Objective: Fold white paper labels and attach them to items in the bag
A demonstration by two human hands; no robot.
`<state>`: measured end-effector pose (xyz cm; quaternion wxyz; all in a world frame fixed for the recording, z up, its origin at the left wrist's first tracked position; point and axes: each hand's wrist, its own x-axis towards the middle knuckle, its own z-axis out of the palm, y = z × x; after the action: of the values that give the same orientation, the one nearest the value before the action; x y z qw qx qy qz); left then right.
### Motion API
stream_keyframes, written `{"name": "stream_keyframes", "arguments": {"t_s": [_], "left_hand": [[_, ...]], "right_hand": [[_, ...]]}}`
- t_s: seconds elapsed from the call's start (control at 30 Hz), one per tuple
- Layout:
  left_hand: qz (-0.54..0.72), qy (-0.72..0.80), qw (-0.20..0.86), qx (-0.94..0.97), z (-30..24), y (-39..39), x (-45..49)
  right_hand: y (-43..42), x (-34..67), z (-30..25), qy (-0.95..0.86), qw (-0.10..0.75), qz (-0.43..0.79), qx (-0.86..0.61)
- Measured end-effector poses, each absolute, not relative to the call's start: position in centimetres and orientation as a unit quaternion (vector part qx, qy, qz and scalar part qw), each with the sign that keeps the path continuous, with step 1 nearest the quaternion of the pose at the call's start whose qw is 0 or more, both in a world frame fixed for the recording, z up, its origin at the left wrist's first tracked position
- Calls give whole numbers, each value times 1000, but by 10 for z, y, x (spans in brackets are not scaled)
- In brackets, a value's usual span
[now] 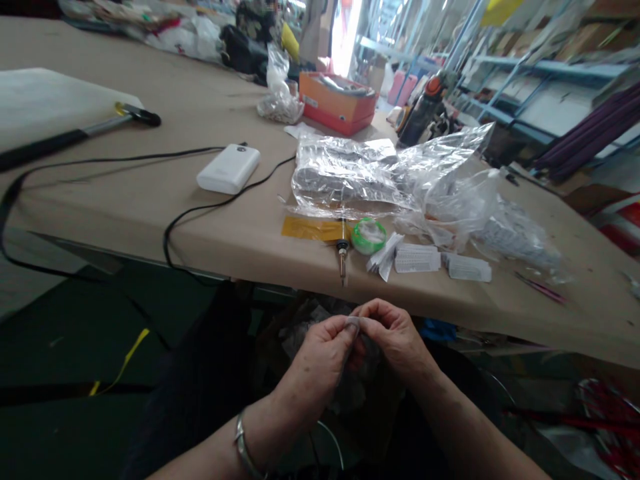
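Just in front of the table edge, my left hand (327,347) and my right hand (387,328) meet with their fingertips pinched together. Between them is a small pale grey piece (353,322); its kind is mostly hidden by the fingers. Above the hands, a thin pen-like tool with a metal tip (343,252) lies pointing at the edge. Beside it sit a green-rimmed round roll or tin (369,236) and an amber strip (310,229). To the right are fanned white slips (384,257) and stacks of printed white labels (417,259).
Clear plastic bags (350,173) cover the table's middle. A white power bank (229,169) lies left, near a black cable (185,212) that hangs over the edge. Farther off are an orange box (338,103) and a black-handled tool (75,138). Pink tweezers (540,288) lie right.
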<state>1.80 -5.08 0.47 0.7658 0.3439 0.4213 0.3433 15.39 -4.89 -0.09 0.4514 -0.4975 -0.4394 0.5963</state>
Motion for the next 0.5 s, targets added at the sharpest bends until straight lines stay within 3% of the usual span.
{"name": "stream_keyframes", "arguments": {"t_s": [0.13,0.5], "left_hand": [[373,424,731,384,6,-45,12],[424,500,486,578,6,-18,-4]], "right_hand": [[-40,146,4,-450,454,593,-489],[-14,137,8,-558,449,449,-535]]}}
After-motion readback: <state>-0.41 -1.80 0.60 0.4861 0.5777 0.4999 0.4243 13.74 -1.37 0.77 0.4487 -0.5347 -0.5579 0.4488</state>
